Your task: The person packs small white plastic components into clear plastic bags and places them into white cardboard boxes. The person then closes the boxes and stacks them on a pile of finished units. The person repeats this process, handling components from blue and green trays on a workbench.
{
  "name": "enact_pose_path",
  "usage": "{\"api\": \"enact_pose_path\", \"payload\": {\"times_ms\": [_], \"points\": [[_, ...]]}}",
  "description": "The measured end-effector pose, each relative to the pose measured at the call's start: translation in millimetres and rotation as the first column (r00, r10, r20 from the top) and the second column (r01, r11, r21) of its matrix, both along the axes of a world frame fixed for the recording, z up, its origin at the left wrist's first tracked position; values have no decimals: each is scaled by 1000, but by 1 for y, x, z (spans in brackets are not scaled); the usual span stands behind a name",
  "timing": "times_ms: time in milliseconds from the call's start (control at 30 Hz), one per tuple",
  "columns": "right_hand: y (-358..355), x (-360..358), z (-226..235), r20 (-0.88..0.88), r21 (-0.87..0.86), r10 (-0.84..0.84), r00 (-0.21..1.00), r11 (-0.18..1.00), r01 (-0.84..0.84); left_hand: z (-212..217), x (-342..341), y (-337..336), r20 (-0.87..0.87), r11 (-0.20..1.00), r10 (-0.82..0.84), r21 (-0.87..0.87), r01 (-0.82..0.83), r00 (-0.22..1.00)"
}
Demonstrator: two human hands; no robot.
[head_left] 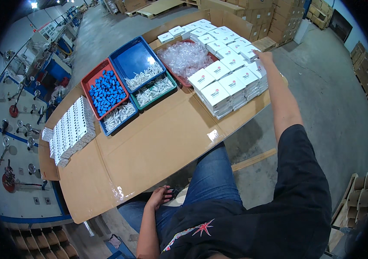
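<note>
My right hand (263, 56) reaches far forward and rests on the right edge of the stacked small white boxes (229, 80) at the far right of the cardboard-covered table (149, 142). Whether its fingers grip a box I cannot tell. My left hand (160, 197) lies on my left knee below the table's front edge, fingers loosely spread, holding nothing. A red tray (213, 57) heaped with clear plastic bags (184, 57) stands just left of the white boxes.
Left of centre stand a red tray of blue parts (105, 90), a blue tray (132, 60), and trays of white parts (153, 91). Flat white boxes (69, 129) are stacked at the left edge. Machinery stands left; cartons at the back.
</note>
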State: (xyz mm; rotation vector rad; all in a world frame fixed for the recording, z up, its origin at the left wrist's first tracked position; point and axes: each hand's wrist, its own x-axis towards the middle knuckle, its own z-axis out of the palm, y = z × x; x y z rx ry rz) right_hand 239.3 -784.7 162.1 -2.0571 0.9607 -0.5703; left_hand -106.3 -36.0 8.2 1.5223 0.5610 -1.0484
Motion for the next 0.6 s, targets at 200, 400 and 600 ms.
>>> {"api": "enact_pose_path", "payload": {"times_ms": [200,400,600], "points": [[2,-15,21,240,300,-85,967,954,9,-1,-1,1,14,1000,-8,-19,8,1000],[57,-51,73,619,419,133,774,778,-468,-7,-2,7,32,998,-23,-58,25,999],[187,-147,131,612,-558,649,451,759,-335,-3,-4,11,69,998,-20,-66,24,997]]}}
